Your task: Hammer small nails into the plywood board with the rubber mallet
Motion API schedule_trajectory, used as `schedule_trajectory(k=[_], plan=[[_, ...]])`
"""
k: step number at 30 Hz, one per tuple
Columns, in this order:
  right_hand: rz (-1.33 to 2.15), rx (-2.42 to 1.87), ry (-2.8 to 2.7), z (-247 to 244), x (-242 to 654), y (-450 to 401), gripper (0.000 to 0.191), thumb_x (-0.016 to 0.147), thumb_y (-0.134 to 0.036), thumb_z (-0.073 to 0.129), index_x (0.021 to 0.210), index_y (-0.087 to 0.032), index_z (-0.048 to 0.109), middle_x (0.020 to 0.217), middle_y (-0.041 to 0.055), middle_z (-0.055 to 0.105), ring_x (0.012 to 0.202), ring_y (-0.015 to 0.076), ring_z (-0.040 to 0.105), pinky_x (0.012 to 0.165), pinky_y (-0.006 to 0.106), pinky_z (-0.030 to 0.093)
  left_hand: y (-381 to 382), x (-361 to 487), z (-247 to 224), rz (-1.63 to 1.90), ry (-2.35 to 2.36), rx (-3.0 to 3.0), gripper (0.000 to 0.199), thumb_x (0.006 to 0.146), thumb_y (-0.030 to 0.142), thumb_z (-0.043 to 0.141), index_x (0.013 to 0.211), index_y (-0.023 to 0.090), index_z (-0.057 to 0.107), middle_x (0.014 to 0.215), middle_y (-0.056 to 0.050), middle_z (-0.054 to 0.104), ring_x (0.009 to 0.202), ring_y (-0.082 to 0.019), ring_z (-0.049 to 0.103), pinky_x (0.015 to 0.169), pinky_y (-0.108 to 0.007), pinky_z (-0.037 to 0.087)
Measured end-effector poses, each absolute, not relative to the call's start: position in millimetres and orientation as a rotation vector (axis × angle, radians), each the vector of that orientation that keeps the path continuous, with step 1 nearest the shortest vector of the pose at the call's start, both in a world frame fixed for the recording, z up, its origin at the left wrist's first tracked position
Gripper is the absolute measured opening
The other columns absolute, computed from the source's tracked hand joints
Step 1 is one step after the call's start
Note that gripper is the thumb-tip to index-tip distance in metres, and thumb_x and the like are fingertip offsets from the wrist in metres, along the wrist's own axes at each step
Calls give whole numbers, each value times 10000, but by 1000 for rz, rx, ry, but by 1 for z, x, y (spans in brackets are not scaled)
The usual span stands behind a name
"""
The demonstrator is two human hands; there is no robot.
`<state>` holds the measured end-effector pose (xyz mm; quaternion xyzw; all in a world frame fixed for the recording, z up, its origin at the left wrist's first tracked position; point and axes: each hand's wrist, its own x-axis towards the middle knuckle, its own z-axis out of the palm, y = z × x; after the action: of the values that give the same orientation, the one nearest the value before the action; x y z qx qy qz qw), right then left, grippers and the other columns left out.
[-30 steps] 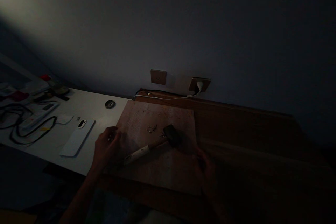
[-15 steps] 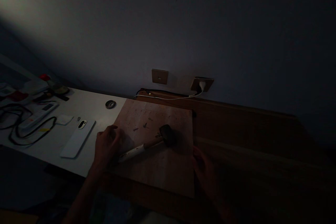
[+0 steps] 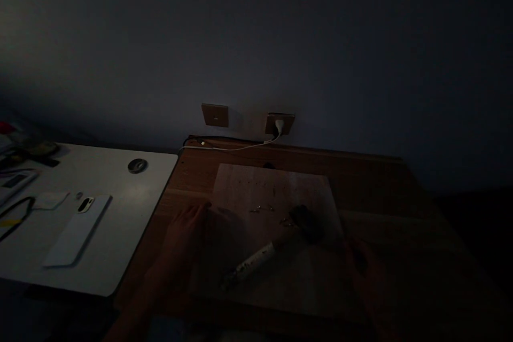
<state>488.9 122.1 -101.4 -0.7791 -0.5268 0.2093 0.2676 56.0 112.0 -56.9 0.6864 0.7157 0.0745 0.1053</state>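
Observation:
A flat wooden board point(image 3: 276, 272) lies on the brown wooden tabletop. My left hand point(image 3: 188, 230) grips its left edge, fingers curled at the side. At the opposite edge, my right hand point(image 3: 363, 262) holds the board, though deep shadow hides part of the fingers. A hammer point(image 3: 256, 259) with a dark head and a pale, worn handle rests diagonally across the board. Small loose nails point(image 3: 262, 208) lie near the hammer's head. Further back, a row of tiny marks or nail tips point(image 3: 258, 184) shows on the board's surface.
Left of the wooden tabletop point(image 3: 182, 184) stands a white table point(image 3: 120, 235) with a phone point(image 3: 78, 235), a tape roll point(image 3: 137, 165), cables and tools. On the wall behind are a socket with a white plug point(image 3: 279, 126) and a second wall plate point(image 3: 215, 115). The scene is very dim.
Both hands have moved the board to the right, away from the white table's edge, with the hammer and nails riding on it. The view has also shifted right.

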Motion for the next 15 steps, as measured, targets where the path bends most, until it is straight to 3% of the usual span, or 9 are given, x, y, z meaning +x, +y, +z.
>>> schedule_trajectory(k=[4,6,9,10,12,15], plan=[[417,-2123,-1398,-98,473,108,725,876,-758,426,1228,-178,677,1255,206,707,1145,400,659,982,593,515,135,83,-60,468,1983,2252,278,956,251,574,1209,194,673,1233,-139,696,1116,-319,643,943,-472,515],[452,-2031,-1360,-91,451,101,711,901,-753,410,1207,-175,691,1228,203,726,1123,374,683,952,531,550,150,102,-61,564,1770,2274,254,951,241,600,1191,203,677,1205,-115,704,1095,-274,655,944,-410,527],[730,-1839,-1652,-75,409,93,574,957,-663,453,1296,-263,687,1271,108,743,1132,302,707,960,436,563,170,127,-62,501,1577,2241,208,954,187,579,1119,209,703,1088,-84,733,1003,-229,684,890,-344,539],[805,-1797,-1741,-70,395,93,547,968,-637,468,1330,-286,679,1217,89,768,1060,285,736,918,409,578,176,133,-61,466,1551,2221,209,959,173,560,1100,208,710,1066,-80,733,976,-218,689,866,-328,539],[993,-1727,-1886,-63,371,94,533,991,-613,457,1411,-335,630,907,46,809,749,246,758,705,351,593,183,140,-61,425,1524,2174,223,968,160,524,1071,201,718,1047,-80,724,937,-202,691,828,-301,534],[1092,-1715,-1876,-62,349,101,539,991,-627,427,1319,-302,704,798,60,794,654,248,742,611,335,565,188,143,-60,405,1508,2122,233,961,151,503,1037,199,718,1032,-79,710,913,-192,687,816,-288,524]])
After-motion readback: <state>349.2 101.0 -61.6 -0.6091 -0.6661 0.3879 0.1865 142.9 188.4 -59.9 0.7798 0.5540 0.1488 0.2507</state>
